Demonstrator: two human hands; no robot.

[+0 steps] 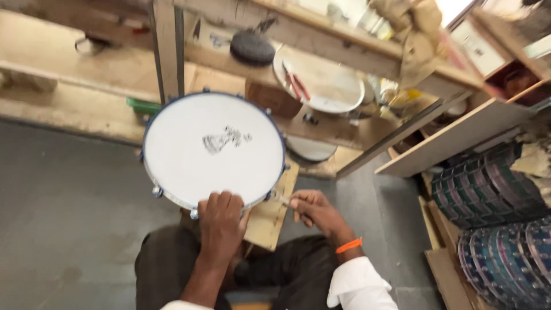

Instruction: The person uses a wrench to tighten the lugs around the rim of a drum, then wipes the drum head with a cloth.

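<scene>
Frame drum (213, 150), white head with a blue rim and metal lugs, sits on the person's lap over a wooden board (270, 213), near edge under the left hand (221, 221), whose fingers curl closed over the rim. Right hand (314, 210) has fingers pinched shut on a small metal tool (279, 198) touching a lug at the drum's right edge. Wooden shelves (321, 40) behind hold another white drumhead (324, 80) and a black disc (252, 48); stacked tambourine frames (488, 189) stand right, grey floor (63, 195) left.
</scene>
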